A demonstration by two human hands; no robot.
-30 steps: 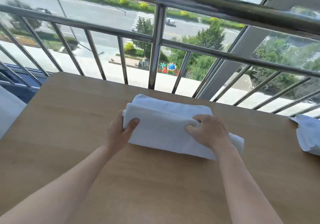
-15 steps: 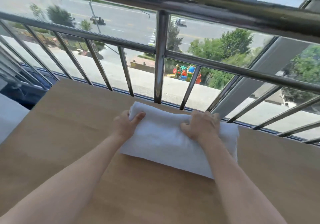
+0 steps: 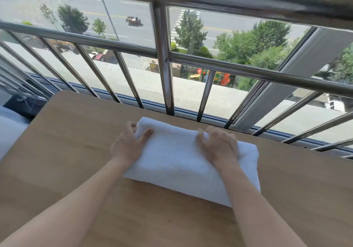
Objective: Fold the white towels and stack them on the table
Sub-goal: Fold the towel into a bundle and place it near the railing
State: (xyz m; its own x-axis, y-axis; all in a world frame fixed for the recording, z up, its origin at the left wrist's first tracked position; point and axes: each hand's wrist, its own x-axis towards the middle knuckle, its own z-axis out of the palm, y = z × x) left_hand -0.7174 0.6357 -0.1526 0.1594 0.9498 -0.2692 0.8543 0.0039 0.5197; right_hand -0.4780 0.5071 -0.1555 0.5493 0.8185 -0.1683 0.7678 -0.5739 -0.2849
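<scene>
Both the left hand (image 3: 128, 147) and right hand (image 3: 219, 148) (forearms too) are bare.

One head-worn camera looks forward and down, close over the table (image 3: 72, 136), toward the railing (image 3: 162, 63).

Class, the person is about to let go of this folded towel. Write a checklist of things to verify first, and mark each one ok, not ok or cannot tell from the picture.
1. The folded white terry towel lies wholly on the light wooden table: ok.
2. The left hand grips its left end, thumb on top: ok.
3. The right hand curls over its far edge: ok.
4. Bare wood shows between the towel and the steel railing: ok.
5. The layers line up at the right end: cannot tell, the forearm hides part of it.
6. A stack to set it on: cannot tell, none in view.
</scene>
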